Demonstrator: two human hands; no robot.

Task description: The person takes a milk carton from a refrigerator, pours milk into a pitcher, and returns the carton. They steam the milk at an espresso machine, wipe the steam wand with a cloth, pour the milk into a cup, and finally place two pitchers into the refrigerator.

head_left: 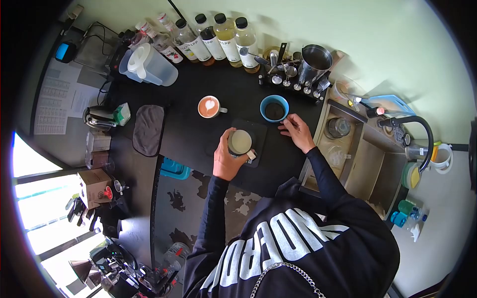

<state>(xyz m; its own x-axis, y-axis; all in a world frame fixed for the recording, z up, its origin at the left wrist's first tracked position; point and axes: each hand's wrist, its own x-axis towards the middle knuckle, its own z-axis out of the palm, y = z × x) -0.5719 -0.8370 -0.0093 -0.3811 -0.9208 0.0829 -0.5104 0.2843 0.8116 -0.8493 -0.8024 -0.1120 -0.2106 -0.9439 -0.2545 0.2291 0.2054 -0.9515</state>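
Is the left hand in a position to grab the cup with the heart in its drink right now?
Probably not straight away: the left hand is wrapped around a round vessel. Otherwise, nothing appears to stand between it and the heart-topped cup.

The left hand [227,163] grips a cup of pale liquid [240,142], fingers around one side and thumb at the other, above a black mat [259,131]. The right hand [299,134] touches the near edge of a blue cup [264,110], which looks dark inside. To the left of the blue cup, a white cup [219,107] stands on the black counter [186,139]; its drink bears a pale heart [210,106]. A grey cloth [149,130] lies farther left. Along the green wall [298,20] stand a lidded clear jug [156,74], black-capped bottles [226,42] and a metal cup [314,69]. A sink [370,161] with a black tap [428,134] is at the right.
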